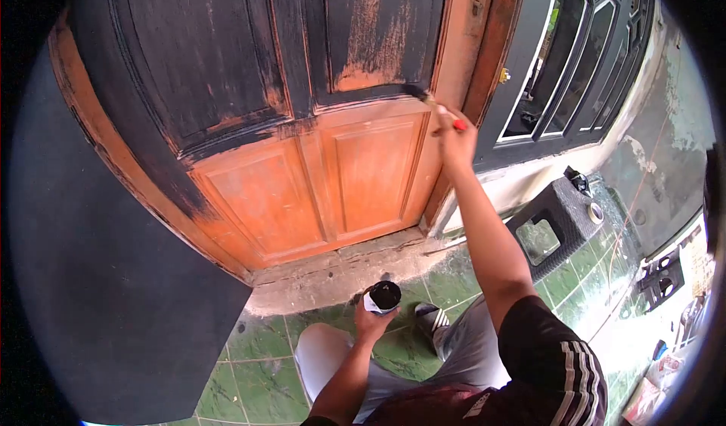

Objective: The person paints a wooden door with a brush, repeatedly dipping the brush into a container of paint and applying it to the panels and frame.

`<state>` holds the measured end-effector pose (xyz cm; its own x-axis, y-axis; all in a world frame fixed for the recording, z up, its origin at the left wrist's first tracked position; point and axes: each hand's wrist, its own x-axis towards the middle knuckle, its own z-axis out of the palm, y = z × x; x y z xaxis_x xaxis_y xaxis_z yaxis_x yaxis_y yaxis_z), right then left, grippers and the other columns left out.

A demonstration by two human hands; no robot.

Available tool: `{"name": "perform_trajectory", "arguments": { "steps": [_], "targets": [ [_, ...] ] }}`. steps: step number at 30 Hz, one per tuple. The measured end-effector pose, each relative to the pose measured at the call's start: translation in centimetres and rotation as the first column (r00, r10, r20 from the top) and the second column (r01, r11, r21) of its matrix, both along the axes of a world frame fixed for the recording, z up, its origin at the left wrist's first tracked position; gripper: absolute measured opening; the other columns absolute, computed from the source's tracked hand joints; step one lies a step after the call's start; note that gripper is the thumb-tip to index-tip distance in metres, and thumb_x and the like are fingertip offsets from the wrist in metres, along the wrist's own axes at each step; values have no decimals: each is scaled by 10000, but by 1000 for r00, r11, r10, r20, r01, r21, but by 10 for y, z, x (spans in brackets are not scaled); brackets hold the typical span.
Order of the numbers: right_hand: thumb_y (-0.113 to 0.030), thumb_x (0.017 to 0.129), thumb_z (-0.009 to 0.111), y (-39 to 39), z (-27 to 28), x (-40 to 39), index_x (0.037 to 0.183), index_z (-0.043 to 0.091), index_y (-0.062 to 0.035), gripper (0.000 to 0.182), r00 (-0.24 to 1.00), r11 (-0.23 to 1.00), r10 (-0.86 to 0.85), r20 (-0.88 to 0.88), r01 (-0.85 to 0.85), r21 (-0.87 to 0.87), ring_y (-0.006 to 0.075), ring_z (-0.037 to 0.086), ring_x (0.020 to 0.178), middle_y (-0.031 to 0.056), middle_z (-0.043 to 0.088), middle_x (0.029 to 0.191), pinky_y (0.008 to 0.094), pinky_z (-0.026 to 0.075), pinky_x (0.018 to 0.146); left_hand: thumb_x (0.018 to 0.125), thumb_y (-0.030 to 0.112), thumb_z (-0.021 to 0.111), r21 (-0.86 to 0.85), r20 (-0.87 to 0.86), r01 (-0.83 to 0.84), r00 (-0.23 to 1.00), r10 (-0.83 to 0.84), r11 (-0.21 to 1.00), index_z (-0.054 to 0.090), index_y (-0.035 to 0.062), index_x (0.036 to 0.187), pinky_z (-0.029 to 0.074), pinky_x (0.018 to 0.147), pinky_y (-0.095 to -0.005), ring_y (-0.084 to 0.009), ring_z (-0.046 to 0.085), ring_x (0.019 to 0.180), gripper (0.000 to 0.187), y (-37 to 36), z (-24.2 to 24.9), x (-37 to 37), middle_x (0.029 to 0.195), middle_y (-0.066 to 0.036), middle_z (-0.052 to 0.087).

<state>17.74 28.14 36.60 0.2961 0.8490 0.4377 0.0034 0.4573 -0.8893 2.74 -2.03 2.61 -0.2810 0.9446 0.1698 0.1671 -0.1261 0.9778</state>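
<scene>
My right hand is closed around a paintbrush with a red handle end, its dark bristles touching the door's middle rail. The wooden door has black paint over much of its upper part, with orange-brown streaks in the upper right panel, while its two lower panels are bare orange-brown wood. Low in front of my body, my left hand holds a small can of black paint upright, with a whitish label on its side.
A dark grey surface fills the left. At the right are a black window frame with white edges and a dark stool with a tape roll on it. Green tiles cover the floor beyond a rough concrete sill.
</scene>
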Motion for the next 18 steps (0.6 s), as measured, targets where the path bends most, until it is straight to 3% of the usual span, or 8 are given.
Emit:
{"name": "perform_trajectory", "arguments": {
  "steps": [1, 4, 6, 7, 8, 10, 12, 18],
  "targets": [
    [-331, 1032, 785, -14, 11, 14, 1282, 763, 10, 424, 1000, 999, -8, -30, 9, 42, 100, 642, 719, 40, 749, 964, 263, 542, 668, 717, 153, 1014, -28, -10, 9, 1000, -9, 1000, 633, 19, 1385, 581, 999, -369, -210, 740, 1141, 781, -4, 29, 0, 1246, -118, 775],
    [-303, 1008, 816, -51, 14, 48, 1249, 765, 7, 396, 995, 997, -34, -96, 40, 62, 84, 642, 776, 29, 731, 982, 264, 577, 706, 695, 159, 1020, -33, 32, -23, 999, 24, 999, 614, 27, 1397, 573, 1008, -373, -228, 732, 1143, 822, 5, 7, 0, 1267, -128, 752],
    [-289, 1006, 818, -66, -1, 66, 1208, 761, 14, 368, 992, 993, -74, -98, 82, 83, 83, 631, 755, 30, 715, 949, 264, 582, 709, 708, 110, 1008, -22, 176, 12, 984, -8, 1000, 606, 28, 1407, 570, 1030, -361, -209, 721, 1168, 811, 14, 8, -1, 1272, -110, 750],
    [-233, 1016, 813, -76, -1, 69, 1146, 755, 30, 299, 988, 996, -40, -146, 51, 77, 83, 644, 706, 33, 715, 887, 245, 511, 612, 709, 99, 1006, -5, 194, -7, 981, 8, 1000, 603, 28, 1410, 568, 1037, -359, -205, 716, 1177, 812, 18, 19, -1, 1276, -107, 748],
    [-268, 1014, 818, -74, -8, 76, 1126, 748, 29, 326, 992, 996, -53, -111, 60, 69, 90, 656, 718, 35, 726, 879, 253, 507, 628, 711, 88, 1004, 1, 210, -23, 977, 23, 1000, 600, 29, 1413, 567, 1043, -357, -201, 712, 1187, 812, 19, 28, -1, 1281, -103, 746],
    [-304, 1018, 815, -81, -3, 77, 1117, 746, 23, 348, 991, 998, -33, -127, 41, 57, 98, 654, 698, 36, 731, 865, 258, 502, 657, 712, 84, 1003, -10, 122, -77, 990, 77, 997, 597, 30, 1420, 567, 1054, -364, -197, 707, 1201, 818, 32, 24, -5, 1287, -103, 746],
    [-321, 1024, 805, -89, 1, 75, 1097, 751, 13, 346, 995, 999, 22, -97, -18, 46, 110, 658, 701, 37, 736, 856, 258, 496, 673, 688, 144, 1018, -5, 20, -111, 994, 111, 994, 588, 38, 1433, 564, 1072, -388, -241, 718, 1215, 866, 39, 61, -10, 1306, -127, 743],
    [-203, 1012, 810, -150, 11, 32, 982, 762, 11, 222, 911, 957, 290, 295, -278, -80, 106, 628, 680, 8, 698, 772, 274, 486, 641, 647, 172, 1024, 108, 55, -109, 993, 104, 988, 540, 13, 1492, 519, 1134, -432, -329, 663, 1309, 987, 81, 93, -22, 1390, -190, 678]
  ]
}}
